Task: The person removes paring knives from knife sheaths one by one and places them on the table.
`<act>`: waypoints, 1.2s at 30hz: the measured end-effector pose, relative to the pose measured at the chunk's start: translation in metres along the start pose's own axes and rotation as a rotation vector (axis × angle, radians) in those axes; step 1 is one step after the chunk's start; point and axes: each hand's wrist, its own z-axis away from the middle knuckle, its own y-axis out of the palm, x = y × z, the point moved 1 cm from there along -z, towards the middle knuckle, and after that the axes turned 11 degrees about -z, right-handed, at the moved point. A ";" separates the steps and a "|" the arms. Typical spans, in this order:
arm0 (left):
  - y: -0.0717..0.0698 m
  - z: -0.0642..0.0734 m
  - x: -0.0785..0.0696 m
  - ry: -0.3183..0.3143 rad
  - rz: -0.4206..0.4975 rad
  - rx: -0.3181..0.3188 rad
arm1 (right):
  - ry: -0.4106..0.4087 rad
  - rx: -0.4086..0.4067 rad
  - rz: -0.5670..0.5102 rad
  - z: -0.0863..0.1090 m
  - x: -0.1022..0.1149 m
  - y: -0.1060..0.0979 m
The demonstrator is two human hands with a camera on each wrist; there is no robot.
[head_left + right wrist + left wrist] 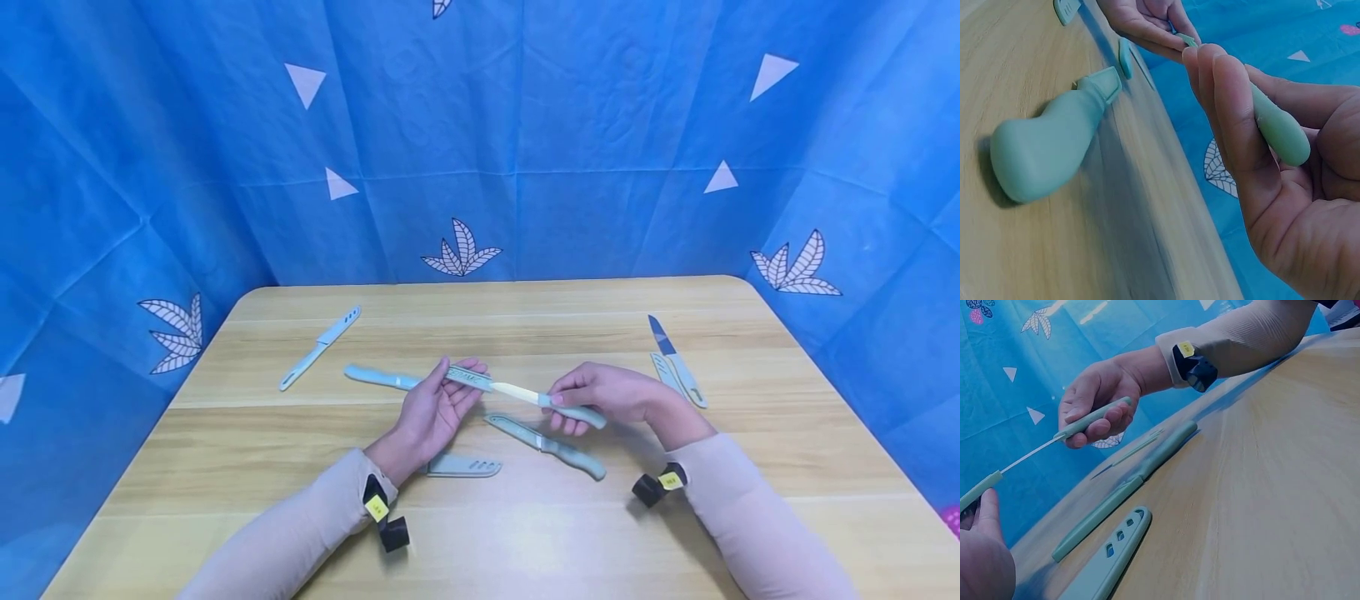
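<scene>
My left hand [431, 417] holds a pale green knife sheath [468, 378] between thumb and fingers, above the table. My right hand [600, 392] grips the light green handle [581, 412] of a knife with a cream-coloured blade [517, 392]. The blade's tip end is hidden at the sheath's mouth, and the rest of it is bare between the two hands. Below them lies a sheathed green knife [551, 446]. Another knife [375, 375] lies partly behind my left hand. Beside my left wrist is a wide sheath [465, 467], one end hidden by the arm.
At the table's far left lies a slim sheathed knife [318, 350]. On the right, a knife with a dark bare blade [662, 335] lies beside a slotted sheath [666, 371]. A blue patterned curtain [480, 142] hangs behind the wooden table [525, 533].
</scene>
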 end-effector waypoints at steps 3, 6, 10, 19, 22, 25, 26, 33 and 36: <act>0.001 0.000 -0.001 -0.006 0.006 0.005 | 0.003 -0.010 -0.004 0.003 0.001 0.000; 0.002 0.000 -0.002 0.004 0.019 0.005 | 0.004 -0.021 -0.007 0.005 0.002 0.000; 0.003 0.000 -0.004 0.010 0.033 -0.007 | 0.006 -0.036 0.000 0.006 0.002 -0.001; 0.004 0.003 -0.011 -0.009 0.001 -0.014 | -0.014 -0.051 0.035 0.011 0.005 -0.006; 0.005 0.003 -0.013 -0.005 -0.007 -0.002 | -0.013 -0.072 0.040 0.012 0.006 -0.007; 0.006 0.003 -0.015 0.003 -0.030 0.007 | -0.020 -0.094 0.041 0.014 0.007 -0.008; 0.006 0.003 -0.015 0.005 -0.038 0.008 | -0.022 -0.102 0.038 0.014 0.007 -0.009; 0.008 0.002 -0.016 0.002 -0.063 0.024 | -0.032 -0.121 0.031 0.016 0.007 -0.012; 0.009 0.001 -0.017 0.002 -0.064 0.023 | -0.039 -0.113 0.029 0.017 0.007 -0.012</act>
